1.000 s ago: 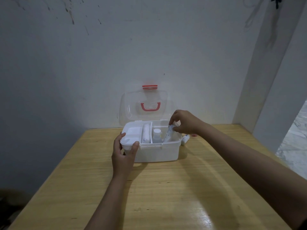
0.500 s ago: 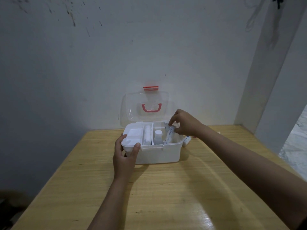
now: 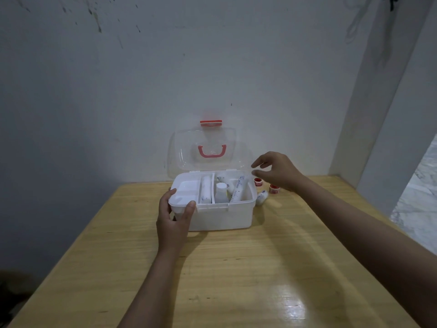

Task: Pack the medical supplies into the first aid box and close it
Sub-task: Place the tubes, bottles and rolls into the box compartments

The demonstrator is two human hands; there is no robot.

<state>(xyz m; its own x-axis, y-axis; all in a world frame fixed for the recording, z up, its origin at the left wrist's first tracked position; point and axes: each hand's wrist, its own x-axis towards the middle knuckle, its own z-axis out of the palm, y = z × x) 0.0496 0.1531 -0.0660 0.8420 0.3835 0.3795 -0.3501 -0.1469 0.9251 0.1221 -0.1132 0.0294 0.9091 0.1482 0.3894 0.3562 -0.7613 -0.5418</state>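
A white first aid box (image 3: 222, 216) stands on the wooden table with its clear lid (image 3: 203, 152) upright, showing a red handle and latch. Inside the box are a white bottle (image 3: 221, 191), a rolled bandage (image 3: 205, 189) in the tray slot and a printed packet (image 3: 238, 188) leaning in the right compartment. My left hand (image 3: 173, 218) grips the box's front left corner. My right hand (image 3: 276, 170) hovers empty above the box's right edge, fingers apart. Two small red-and-white tape rolls (image 3: 258, 182) (image 3: 273, 188) and a small white roll (image 3: 261, 197) lie on the table right of the box.
The table (image 3: 236, 268) is pushed against a white wall. Its right edge borders a pillar and an opening onto a marble floor (image 3: 418, 190). The left edge drops to a dark floor.
My right hand let go of the printed packet in the box's right compartment and lifted up and to the right. My left hand stayed on the box corner.
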